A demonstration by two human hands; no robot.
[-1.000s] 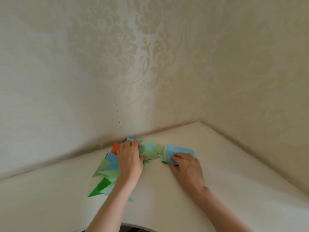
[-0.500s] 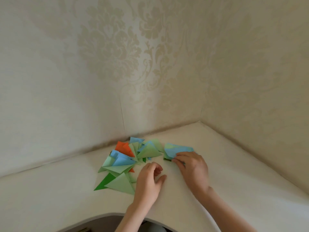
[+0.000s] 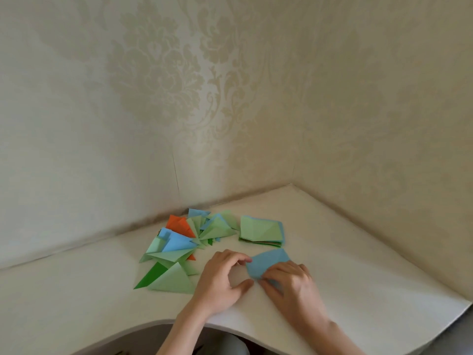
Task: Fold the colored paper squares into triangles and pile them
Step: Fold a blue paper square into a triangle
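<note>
A blue paper square (image 3: 270,260) lies flat on the white table (image 3: 358,278), in front of the stack. My right hand (image 3: 291,281) pinches its near corner between thumb and fingers. The bent fingertips of my left hand (image 3: 220,280) touch the square's left corner, with the thumb spread apart. Behind the square sits a stack of unfolded squares (image 3: 261,230) with a light green sheet on top. To the left spreads a loose pile of folded triangles (image 3: 179,243) in green, blue and orange.
The table fits into a corner between two patterned walls (image 3: 230,98). Its curved front edge (image 3: 230,326) runs just below my wrists. A large light green triangle (image 3: 174,280) lies nearest my left hand.
My right hand has pulled a blue square off the stack toward me, which uncovers a green sheet on top. My left hand left the triangle pile and came to the square's left corner.
</note>
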